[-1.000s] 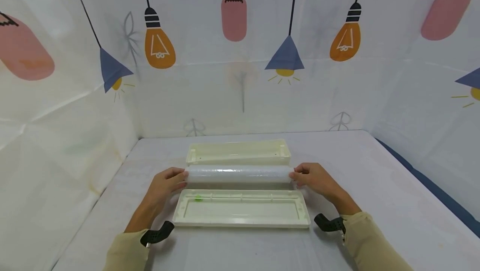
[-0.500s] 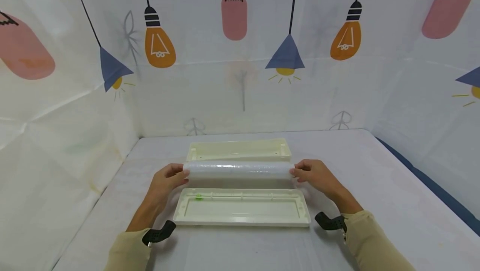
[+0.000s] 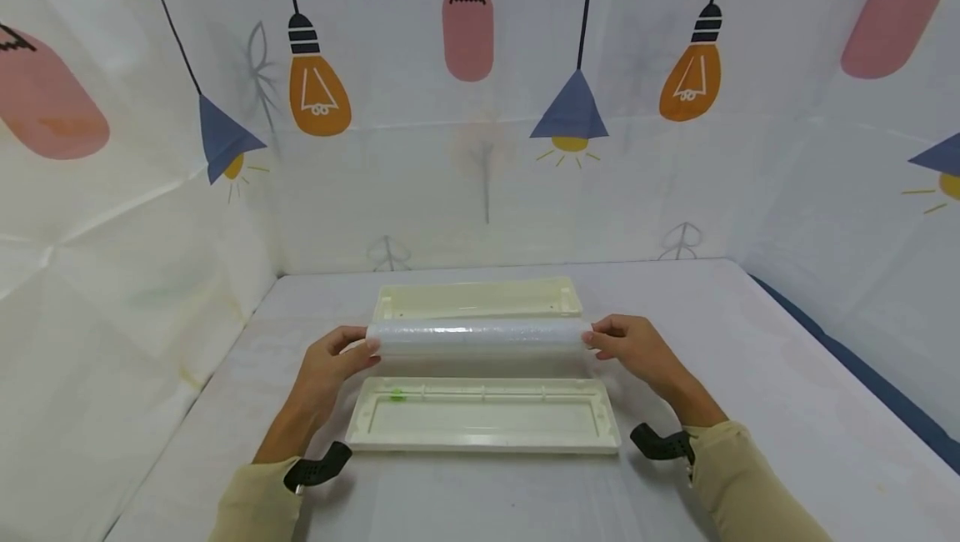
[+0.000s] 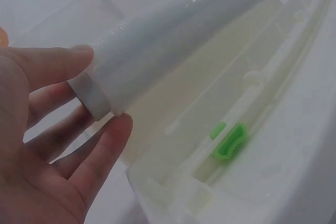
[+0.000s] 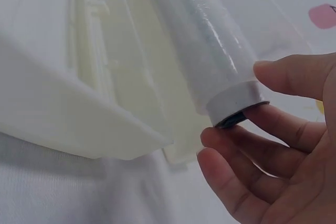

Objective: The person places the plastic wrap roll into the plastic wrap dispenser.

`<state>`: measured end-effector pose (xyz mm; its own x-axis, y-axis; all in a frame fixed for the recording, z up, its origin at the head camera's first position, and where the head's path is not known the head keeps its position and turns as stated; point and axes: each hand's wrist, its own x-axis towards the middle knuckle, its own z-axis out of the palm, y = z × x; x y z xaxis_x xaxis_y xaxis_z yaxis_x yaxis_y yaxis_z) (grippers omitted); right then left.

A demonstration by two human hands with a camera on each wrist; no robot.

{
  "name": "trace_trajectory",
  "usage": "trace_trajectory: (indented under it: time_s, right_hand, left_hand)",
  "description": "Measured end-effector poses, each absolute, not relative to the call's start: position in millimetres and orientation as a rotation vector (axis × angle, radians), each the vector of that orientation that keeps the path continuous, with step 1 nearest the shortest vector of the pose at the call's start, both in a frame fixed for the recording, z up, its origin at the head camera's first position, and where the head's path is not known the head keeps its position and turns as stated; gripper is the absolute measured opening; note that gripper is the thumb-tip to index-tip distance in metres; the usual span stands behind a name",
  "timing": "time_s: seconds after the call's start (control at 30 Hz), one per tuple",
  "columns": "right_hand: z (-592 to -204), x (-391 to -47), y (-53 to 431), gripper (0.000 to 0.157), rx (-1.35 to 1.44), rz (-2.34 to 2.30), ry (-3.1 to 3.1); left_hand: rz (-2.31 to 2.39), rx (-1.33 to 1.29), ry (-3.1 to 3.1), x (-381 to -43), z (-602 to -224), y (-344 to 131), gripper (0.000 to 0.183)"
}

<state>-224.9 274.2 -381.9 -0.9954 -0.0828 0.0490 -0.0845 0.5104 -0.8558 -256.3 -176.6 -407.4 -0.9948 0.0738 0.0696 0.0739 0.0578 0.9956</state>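
Note:
A roll of cling film (image 3: 480, 332) is held level, crosswise, above a cream plastic dispenser box. My left hand (image 3: 328, 363) grips its left end, thumb on top and fingers below and at the core. At the other end my right hand (image 3: 637, 354) pinches the white core (image 5: 239, 100), one fingertip at its dark opening. Behind the roll lies the box's open trough (image 3: 480, 298). In front of it is the flat, rimmed part (image 3: 483, 421), with a green slide cutter (image 4: 230, 141) on its rail. The roll hides whether the two parts join.
A white cloth covers the table (image 3: 480, 496). At the back and sides hang pale curtains (image 3: 405, 192) printed with lamps. Dark blue cloth (image 3: 847, 358) shows past the table's right edge.
Both hands have raised the roll slightly and moved it a little away from the front part, covering more of the trough's near edge. Neither box part has moved.

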Motion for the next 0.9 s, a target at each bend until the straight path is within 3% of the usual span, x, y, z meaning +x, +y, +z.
trace_trajectory:
  time_s: [0.33, 0.63, 0.9]
  right_hand:
    - [-375, -223, 272, 0.043, 0.096, 1.524, -2.698]
    - [-366, -224, 276, 0.048, 0.099, 1.59, -2.61]
    - [-358, -233, 272, 0.045, 0.079, 1.591, -2.592]
  left_hand:
    - [-2.169, -0.198, -2.216, -255, -402, -174, 0.041]
    - [-2.225, -0.368, -2.159, -258, -392, -172, 0.053]
    - [-2.176, -0.333, -2.207, -264, -384, -170, 0.057]
